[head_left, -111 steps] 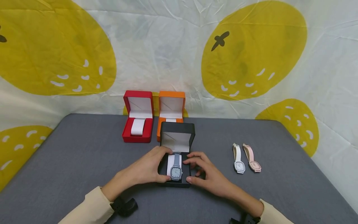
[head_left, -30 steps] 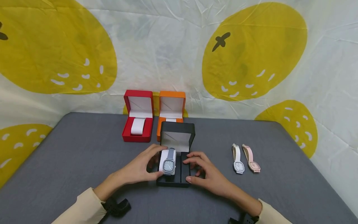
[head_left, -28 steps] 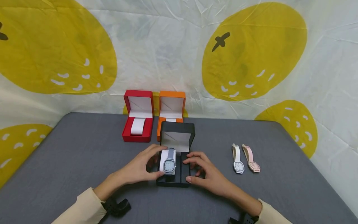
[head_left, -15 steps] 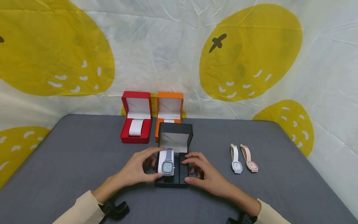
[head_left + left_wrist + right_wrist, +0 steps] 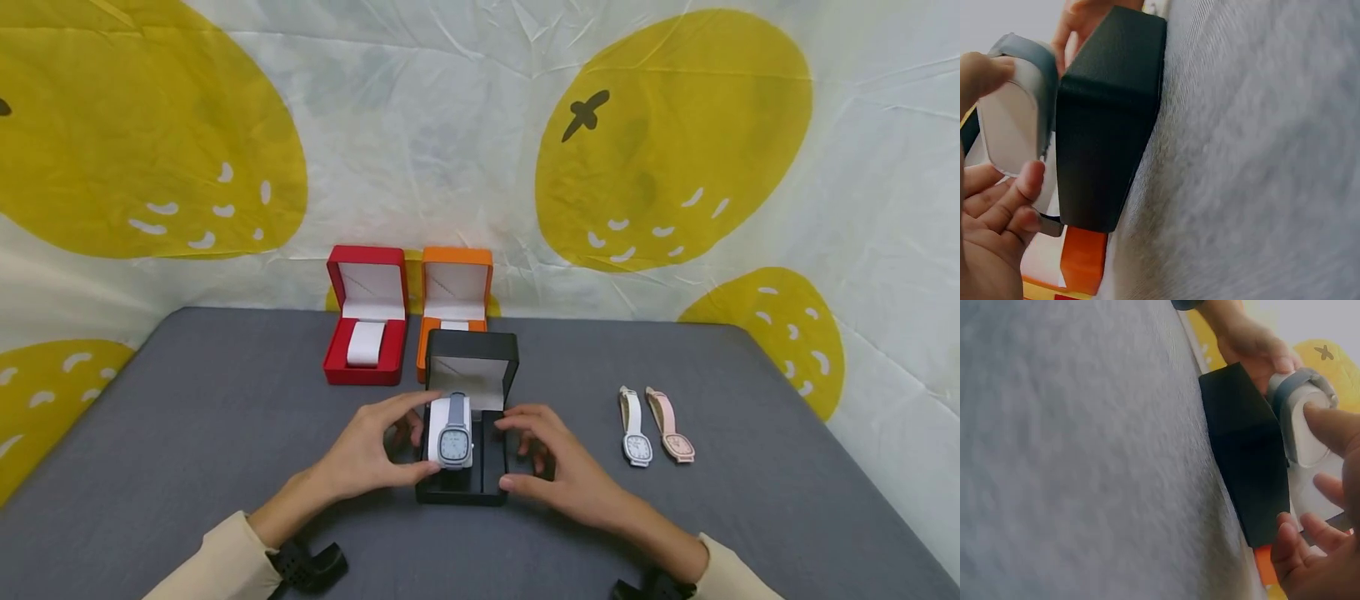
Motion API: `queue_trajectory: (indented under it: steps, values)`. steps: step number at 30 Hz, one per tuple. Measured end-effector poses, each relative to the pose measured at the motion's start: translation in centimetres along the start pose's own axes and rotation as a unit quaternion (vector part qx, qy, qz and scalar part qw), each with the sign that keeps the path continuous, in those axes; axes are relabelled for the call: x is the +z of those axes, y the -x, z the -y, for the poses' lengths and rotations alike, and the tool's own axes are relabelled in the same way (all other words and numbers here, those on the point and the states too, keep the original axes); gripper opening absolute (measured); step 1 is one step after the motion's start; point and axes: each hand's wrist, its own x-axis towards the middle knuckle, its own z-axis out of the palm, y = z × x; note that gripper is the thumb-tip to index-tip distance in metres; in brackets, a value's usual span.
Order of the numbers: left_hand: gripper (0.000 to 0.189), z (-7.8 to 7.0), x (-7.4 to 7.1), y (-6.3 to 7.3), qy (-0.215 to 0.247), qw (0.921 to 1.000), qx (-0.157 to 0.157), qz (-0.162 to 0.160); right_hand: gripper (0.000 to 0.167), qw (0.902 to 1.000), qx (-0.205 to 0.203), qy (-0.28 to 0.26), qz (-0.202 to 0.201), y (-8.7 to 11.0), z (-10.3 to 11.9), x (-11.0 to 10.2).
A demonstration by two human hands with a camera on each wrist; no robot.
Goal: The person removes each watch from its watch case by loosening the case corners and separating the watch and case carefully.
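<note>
A grey-blue wristwatch (image 5: pixel 454 443) is strapped round a white watch cushion (image 5: pixel 436 433). My left hand (image 5: pixel 372 446) holds the cushion by its ends between thumb and fingers, over the left part of the black watch box (image 5: pixel 491 454). In the left wrist view the cushion (image 5: pixel 1010 128) shows its pale oval end, raised above the box wall (image 5: pixel 1097 125). My right hand (image 5: pixel 562 462) is at the box's right edge, thumb and fingers apart with nothing between them. The box's white-lined lid (image 5: pixel 472 375) stands up.
Behind the black box are a red watch box (image 5: pixel 365 371) with its own white cushion and an orange watch box (image 5: pixel 424 337), both with raised lids. To the right, a white watch (image 5: pixel 637 447) and a pink watch (image 5: pixel 678 446) lie on the grey table (image 5: pixel 225 400).
Since the oldest frame, my left hand has lifted the cushion with the watch from inside the black box and shifted it left. My right hand has stayed at the box's right edge.
</note>
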Motion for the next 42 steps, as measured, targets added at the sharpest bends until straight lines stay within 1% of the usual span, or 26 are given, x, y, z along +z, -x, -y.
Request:
queue_trajectory:
  steps: [3,7,10,13,16,20,22,25,29,33,37,42]
  values:
    - [0.068,-0.4,-0.1,-0.3,0.006,0.9999,0.015,-0.003,0.059,1.0000,0.008,-0.003,-0.001,0.1,-1.1,0.0]
    - [0.069,-1.3,0.1,-0.8,0.020,0.9989,0.042,0.002,0.073,0.9990,0.022,-0.037,0.014,-0.1,-1.8,-0.1]
    - [0.069,-1.9,0.4,-1.1,0.039,0.9980,0.048,0.013,0.084,0.9971,-0.001,-0.072,0.025,-0.4,-1.6,0.0]
    - [0.067,-2.4,0.8,-1.2,0.057,0.9974,0.040,0.018,0.090,0.9951,-0.026,-0.091,0.030,-0.7,-1.2,0.1]
    - [0.065,-2.6,1.3,-1.2,0.064,0.9973,0.030,0.018,0.092,0.9943,-0.037,-0.094,0.034,-0.7,-1.0,0.2]
    - [0.063,-2.8,1.9,-1.3,0.059,0.9976,0.026,0.024,0.090,0.9945,-0.039,-0.091,0.035,-0.5,-1.1,0.5]
    - [0.063,-2.9,2.2,-1.4,0.053,0.9980,0.022,0.029,0.088,0.9947,-0.033,-0.091,0.034,-0.4,-1.3,0.6]
    - [0.063,-3.1,2.3,-1.4,0.041,0.9986,0.014,0.030,0.086,0.9955,-0.018,-0.088,0.031,-0.3,-1.3,0.8]
    - [0.063,-3.2,2.2,-1.4,0.032,0.9991,0.009,0.027,0.086,0.9950,-0.016,-0.094,0.029,-0.4,-1.2,1.1]
    - [0.064,-3.4,2.2,-1.4,0.036,0.9989,0.006,0.029,0.086,0.9932,-0.024,-0.111,0.029,-0.4,-1.1,1.3]
    - [0.065,-3.5,2.4,-1.3,0.042,0.9987,0.009,0.027,0.086,0.9920,-0.008,-0.123,0.029,-0.2,-1.0,1.3]
    - [0.065,-3.4,2.6,-1.1,0.048,0.9984,0.014,0.026,0.085,0.9920,0.002,-0.124,0.025,-0.1,-1.0,1.5]
